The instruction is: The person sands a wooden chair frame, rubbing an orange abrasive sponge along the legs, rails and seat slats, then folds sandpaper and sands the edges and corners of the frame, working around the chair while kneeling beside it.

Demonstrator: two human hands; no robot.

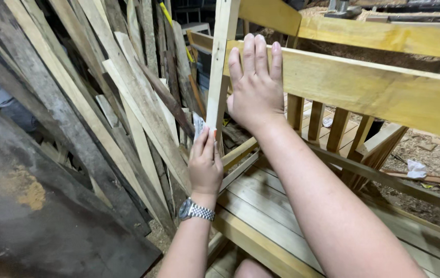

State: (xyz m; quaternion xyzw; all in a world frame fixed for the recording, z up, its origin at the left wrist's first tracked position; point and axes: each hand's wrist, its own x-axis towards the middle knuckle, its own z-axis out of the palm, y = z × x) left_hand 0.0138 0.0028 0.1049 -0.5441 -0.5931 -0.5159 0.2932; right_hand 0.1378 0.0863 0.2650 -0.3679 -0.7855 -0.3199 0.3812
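Here, pale upright post (222, 62) between hands, left fingers (205, 146) low, right hand (255, 87) flat beside it

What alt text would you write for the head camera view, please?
A person's right hand presses flat on the yellow top rail of a wooden frame, while the left hand, with a wristwatch, touches its pale upright post. Planks lean at left.

Left hand (205, 163) curled, right hand (255, 85) flat

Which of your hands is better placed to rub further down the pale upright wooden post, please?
Probably the left hand: its fingers already lie on the pale upright wooden post. The right hand presses flat on the yellowish horizontal wooden rail.
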